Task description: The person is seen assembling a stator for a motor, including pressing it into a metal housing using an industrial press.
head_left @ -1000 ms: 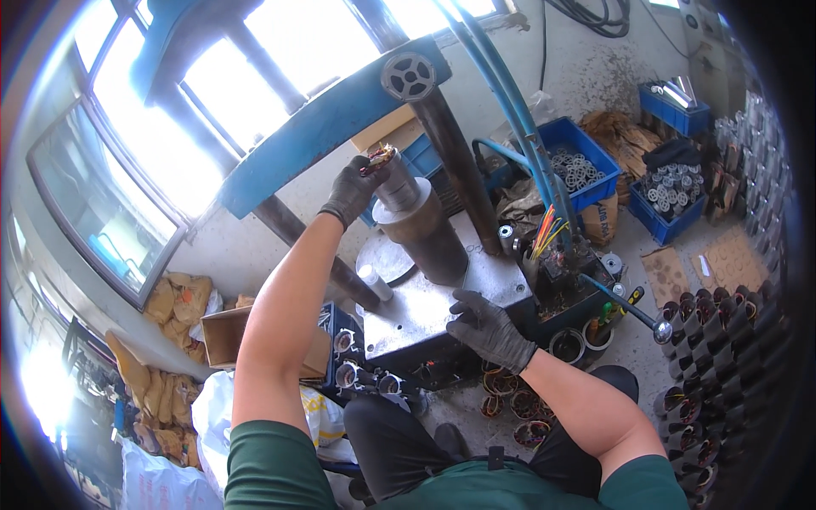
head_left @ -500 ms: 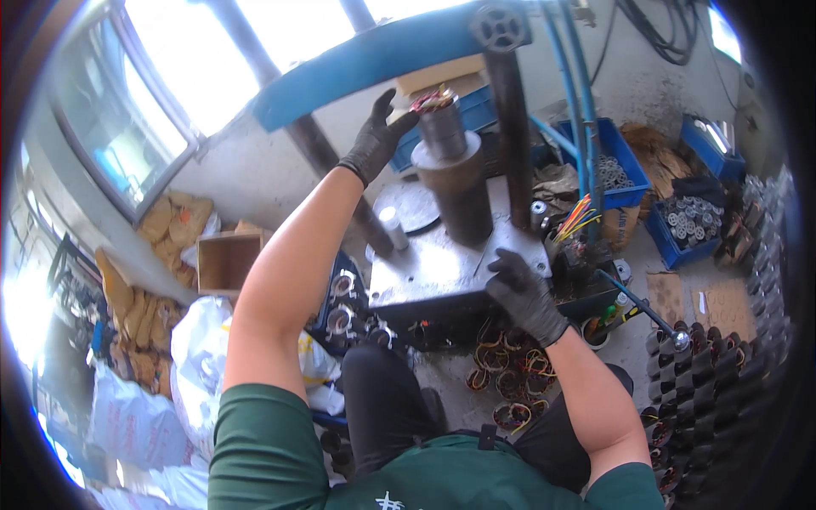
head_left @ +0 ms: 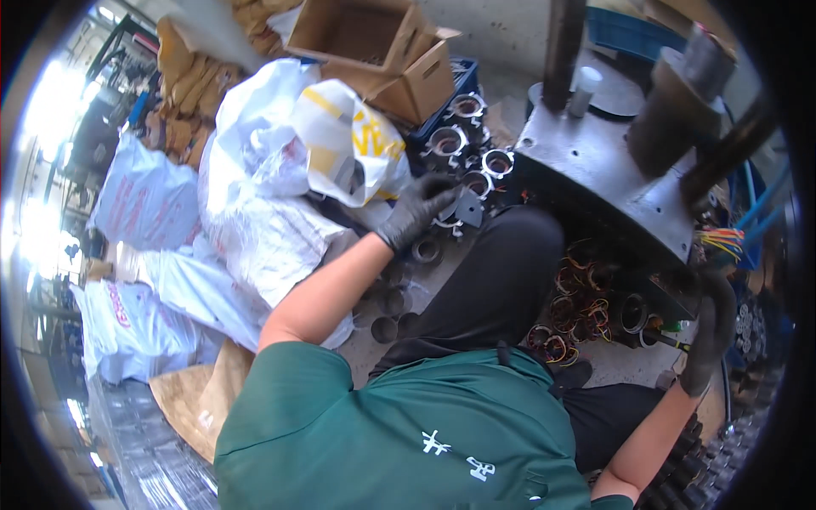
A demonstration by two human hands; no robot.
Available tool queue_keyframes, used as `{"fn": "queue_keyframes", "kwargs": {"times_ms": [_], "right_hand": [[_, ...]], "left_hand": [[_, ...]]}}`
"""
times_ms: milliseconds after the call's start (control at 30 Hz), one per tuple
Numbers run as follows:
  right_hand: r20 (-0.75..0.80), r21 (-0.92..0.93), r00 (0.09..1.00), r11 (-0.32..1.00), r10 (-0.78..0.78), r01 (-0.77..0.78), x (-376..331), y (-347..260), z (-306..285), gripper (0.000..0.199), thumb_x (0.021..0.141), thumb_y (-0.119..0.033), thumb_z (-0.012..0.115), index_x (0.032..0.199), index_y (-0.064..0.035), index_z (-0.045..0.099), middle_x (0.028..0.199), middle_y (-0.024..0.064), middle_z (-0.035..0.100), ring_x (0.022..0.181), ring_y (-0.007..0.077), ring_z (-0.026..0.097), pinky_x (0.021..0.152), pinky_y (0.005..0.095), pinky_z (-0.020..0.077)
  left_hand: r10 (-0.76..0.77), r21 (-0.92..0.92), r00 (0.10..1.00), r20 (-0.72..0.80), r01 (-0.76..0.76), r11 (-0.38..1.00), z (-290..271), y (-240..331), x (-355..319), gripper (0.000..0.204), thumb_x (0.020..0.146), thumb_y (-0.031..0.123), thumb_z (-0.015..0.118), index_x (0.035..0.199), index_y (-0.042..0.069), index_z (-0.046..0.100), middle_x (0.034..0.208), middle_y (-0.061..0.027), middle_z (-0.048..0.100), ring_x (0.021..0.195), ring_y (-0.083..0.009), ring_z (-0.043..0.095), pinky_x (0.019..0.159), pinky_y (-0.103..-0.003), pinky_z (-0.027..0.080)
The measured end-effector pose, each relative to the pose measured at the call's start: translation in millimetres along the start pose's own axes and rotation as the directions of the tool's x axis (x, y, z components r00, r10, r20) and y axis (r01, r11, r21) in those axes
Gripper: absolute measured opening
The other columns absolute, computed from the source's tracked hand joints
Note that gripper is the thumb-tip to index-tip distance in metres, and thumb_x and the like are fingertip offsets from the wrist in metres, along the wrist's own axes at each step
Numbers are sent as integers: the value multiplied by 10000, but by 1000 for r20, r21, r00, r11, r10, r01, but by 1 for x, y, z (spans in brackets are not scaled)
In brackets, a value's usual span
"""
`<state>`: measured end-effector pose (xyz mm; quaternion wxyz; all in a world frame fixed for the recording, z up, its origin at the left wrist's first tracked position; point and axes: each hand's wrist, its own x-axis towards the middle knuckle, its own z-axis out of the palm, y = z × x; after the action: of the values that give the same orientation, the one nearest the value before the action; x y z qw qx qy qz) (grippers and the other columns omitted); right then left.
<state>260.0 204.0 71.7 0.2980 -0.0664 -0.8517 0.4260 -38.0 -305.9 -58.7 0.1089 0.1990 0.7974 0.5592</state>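
Note:
My left hand (head_left: 416,211), in a dark glove, reaches down to the left of the press, its fingers stretched toward a flat grey piece with a hole (head_left: 468,211). That piece lies among several silvery ring-shaped housings (head_left: 448,142); whether my fingertips touch it I cannot tell. Over at the right, my gloved right hand (head_left: 712,336) is beside the press's front corner, its fingers smeared by motion. On the steel press table (head_left: 552,140) stands a thick dark cylinder (head_left: 671,127) with a narrower metal cylinder (head_left: 710,64) on top. A small pale cylinder (head_left: 585,92) stands near the press column (head_left: 563,51).
Wire-wound rings (head_left: 565,314) lie on the floor under the press. White sacks (head_left: 255,170) and an open cardboard box (head_left: 353,34) crowd the left. Dark round parts (head_left: 384,327) lie near my leg. Coloured wires (head_left: 722,240) stick out by the press corner.
The view has swung left and down. My left hand has left the cylinder on the press and dropped to the housings. My right hand has moved off the press table's front edge to the right.

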Motion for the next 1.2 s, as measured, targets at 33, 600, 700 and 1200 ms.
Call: {"fn": "queue_keyframes", "kwargs": {"times_ms": [33, 600, 700, 1200], "right_hand": [[-40, -66, 999, 998, -12, 10, -6, 0, -6, 340, 1105, -106, 580, 1403, 26, 677, 1383, 146, 720, 1298, 267, 667, 1144, 391, 489], [-306, -907, 802, 413, -514, -82, -154, -6, -131, 417, 1141, -232, 560, 1519, -62, 595, 1483, 222, 612, 1350, 394, 620, 1110, 477, 528], [-314, -949, 820, 161, -478, -270, -159, 17, -131, 430, 1123, -246, 606, 1524, -90, 592, 1489, 224, 598, 1344, 404, 619, 1099, 485, 536], [-898, -379, 244, 925, -365, -12, 77, 36, -133, 516, 989, -177, 769, 1371, 111, 577, 1237, 189, 700, 1071, 254, 703, 913, 361, 638]], "left_hand": [[-94, 30, 995, -23, 95, 995, -1, -34, -29, 429, 1050, 308, 768, 1354, 12, 703, 1245, -103, 748, 1168, -184, 689, 1030, -355, 563], [-331, 513, 723, -606, 674, 532, 1, -194, -233, 830, 865, 514, 812, 1536, 122, 519, 1361, -254, 678, 1268, -466, 631, 1096, -535, 474], [-286, 387, 732, -618, 600, 700, -6, -202, -224, 759, 948, 611, 701, 1556, 179, 558, 1326, -226, 728, 1198, -432, 701, 1015, -532, 543], [-242, -820, 941, -235, -58, 569, 20, -16, -18, 379, 1033, 434, 741, 1215, 102, 732, 1186, -83, 767, 1128, -266, 717, 1035, -450, 548]]}}
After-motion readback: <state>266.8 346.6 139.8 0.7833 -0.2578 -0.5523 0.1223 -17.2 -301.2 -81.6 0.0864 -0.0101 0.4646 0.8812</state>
